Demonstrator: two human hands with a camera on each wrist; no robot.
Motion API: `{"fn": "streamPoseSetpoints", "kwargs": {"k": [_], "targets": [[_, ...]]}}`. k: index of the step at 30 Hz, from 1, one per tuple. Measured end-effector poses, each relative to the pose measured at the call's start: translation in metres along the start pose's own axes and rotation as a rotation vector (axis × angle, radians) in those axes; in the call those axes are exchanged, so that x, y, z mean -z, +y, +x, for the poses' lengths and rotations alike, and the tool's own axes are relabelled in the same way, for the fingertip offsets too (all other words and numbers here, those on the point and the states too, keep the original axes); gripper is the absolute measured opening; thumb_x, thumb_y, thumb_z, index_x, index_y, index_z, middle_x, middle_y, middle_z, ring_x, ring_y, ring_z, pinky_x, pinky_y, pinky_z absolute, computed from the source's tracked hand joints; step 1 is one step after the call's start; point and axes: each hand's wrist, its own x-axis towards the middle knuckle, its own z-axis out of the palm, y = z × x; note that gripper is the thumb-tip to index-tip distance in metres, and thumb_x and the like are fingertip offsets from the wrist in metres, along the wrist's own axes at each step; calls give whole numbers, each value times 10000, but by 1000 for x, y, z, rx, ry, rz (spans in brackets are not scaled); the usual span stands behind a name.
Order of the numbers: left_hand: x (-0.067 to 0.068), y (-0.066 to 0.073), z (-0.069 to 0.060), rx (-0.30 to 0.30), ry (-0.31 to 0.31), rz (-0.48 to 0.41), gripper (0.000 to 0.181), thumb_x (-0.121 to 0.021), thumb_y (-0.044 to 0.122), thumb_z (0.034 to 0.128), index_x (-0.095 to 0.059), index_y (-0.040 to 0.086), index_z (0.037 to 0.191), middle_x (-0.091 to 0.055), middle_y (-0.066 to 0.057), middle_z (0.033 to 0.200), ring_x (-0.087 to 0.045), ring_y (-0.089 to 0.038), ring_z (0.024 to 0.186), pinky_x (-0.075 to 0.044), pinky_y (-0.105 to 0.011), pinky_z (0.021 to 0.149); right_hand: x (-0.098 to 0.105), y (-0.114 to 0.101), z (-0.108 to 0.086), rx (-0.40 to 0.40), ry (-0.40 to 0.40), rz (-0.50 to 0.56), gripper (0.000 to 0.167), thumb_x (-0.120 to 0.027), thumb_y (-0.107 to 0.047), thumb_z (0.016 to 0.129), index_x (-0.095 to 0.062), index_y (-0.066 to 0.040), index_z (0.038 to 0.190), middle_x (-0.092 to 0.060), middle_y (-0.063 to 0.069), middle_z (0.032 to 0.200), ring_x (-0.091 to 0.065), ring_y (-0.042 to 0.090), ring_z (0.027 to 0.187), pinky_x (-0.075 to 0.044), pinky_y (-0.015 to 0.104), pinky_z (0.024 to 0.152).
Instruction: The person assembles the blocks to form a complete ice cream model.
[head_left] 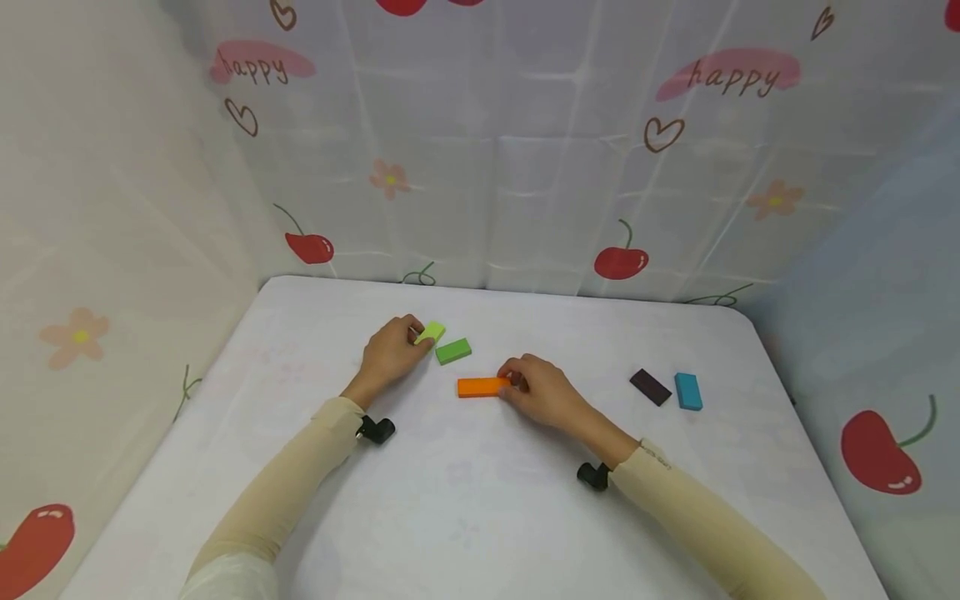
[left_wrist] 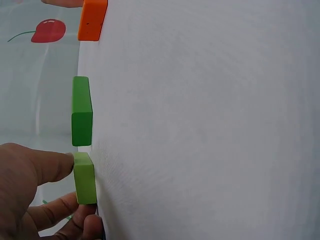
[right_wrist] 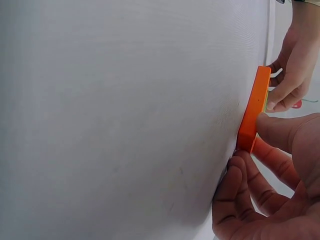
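Note:
My left hand [head_left: 393, 346] pinches a light green block [left_wrist: 85, 179] between thumb and fingers at the table's middle left. Just right of it lies a darker green block [head_left: 453, 351], apart from the fingers in the left wrist view. Nearer the middle, my right hand [head_left: 543, 389] pinches the right end of an orange block [head_left: 480, 387], its thumb on one side and fingertips on the other. The orange block [right_wrist: 254, 112] looks longer than it is wide. In the head view, fingers cover part of both held blocks.
On the right of the white table [head_left: 465, 500] lie a dark brown block [head_left: 650, 387] and a blue block [head_left: 688, 392], side by side with a small gap. A printed curtain [head_left: 525, 192] with cherries hangs behind the table's far edge.

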Motion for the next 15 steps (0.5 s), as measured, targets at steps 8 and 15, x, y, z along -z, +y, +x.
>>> {"fn": "streamPoseSetpoints", "kwargs": {"k": [8, 15], "targets": [[2, 1, -1, 13, 11, 15, 399, -729, 391, 1008, -695, 87, 1265, -716, -127, 1155, -678, -307, 1037, -542, -484, 895, 0, 2, -7, -4, 24, 0, 198, -778, -246, 1001, -745, -169, 1181, -680, 3, 1003, -583, 142, 851, -513, 296, 776], [2, -4, -6, 11, 5, 19, 398, -721, 396, 1010, -699, 92, 1266, -715, -121, 1150, -682, -294, 1029, -533, -470, 858, 2, 6, -15, -17, 26, -12, 200, -780, -259, 996, -741, -172, 1172, -666, 16, 1008, -571, 147, 840, -501, 286, 767]]}}
